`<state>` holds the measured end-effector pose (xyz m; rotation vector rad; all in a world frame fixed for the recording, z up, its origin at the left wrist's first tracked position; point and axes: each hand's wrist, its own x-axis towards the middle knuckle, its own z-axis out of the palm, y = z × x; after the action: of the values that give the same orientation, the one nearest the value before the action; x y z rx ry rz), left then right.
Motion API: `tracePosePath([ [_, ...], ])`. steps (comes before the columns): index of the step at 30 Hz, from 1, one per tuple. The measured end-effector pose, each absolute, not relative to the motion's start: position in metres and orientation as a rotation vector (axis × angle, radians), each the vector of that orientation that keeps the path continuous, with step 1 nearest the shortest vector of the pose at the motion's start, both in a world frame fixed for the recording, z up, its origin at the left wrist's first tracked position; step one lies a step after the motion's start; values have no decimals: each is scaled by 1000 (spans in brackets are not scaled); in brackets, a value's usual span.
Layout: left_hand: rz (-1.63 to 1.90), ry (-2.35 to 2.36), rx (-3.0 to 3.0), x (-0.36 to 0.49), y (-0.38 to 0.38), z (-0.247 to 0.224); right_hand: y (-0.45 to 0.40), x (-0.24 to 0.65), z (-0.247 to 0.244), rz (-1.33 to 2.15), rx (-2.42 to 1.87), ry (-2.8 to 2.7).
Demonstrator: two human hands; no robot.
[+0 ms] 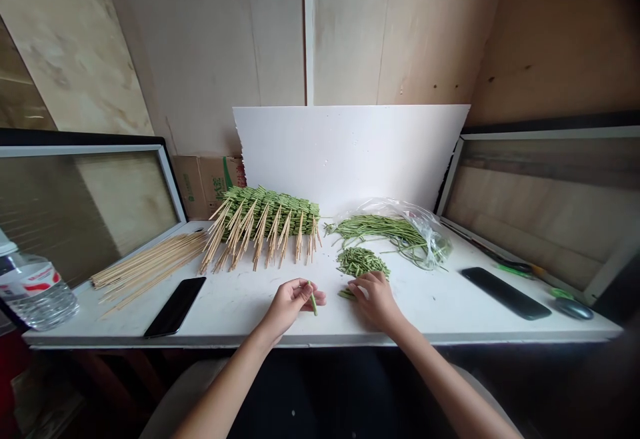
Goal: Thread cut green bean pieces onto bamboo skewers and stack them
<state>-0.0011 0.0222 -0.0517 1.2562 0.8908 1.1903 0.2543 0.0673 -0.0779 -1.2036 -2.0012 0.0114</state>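
My left hand (295,299) is closed in a pinch on a short piece of green bean (313,302), held upright near the table's front edge. To its right, my right hand (375,297) reaches palm down with bent fingers. Its fingertips are on a few cut green bean pieces (345,294) lying on the white table; how firmly they are gripped is partly hidden. Just behind that hand is a small heap of cut bean pieces (360,260). Farther back, long uncut beans (380,227) lie partly in a clear plastic bag (430,232).
Stacked bean skewers (273,209) stand at the back left, their sticks pointing forward. Loose bamboo sticks (150,262), a black phone (175,307) and a water bottle (37,289) lie left. Another dark phone (505,292) and a computer mouse (574,307) are right. A white board (350,152) stands behind.
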Motion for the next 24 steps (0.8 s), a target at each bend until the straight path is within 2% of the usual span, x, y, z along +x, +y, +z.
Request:
tracePosePath([
  [3,1263,887,1261,2,21,-53,49,241,-58,174,-1086,-1988],
  [6,1315,905,1274,7,19,-51,28,224,-45,515,-947,-1990],
  [8,1343,904,1295,9,17,-48,19,214,-42,586,-910,-1928],
  [16,1281,981,1683,7,10,-40,16,209,-40,296,-744,-1887],
  [24,1226,1097,2078,13,1,-38,11,207,-42,175,-704,-1982],
])
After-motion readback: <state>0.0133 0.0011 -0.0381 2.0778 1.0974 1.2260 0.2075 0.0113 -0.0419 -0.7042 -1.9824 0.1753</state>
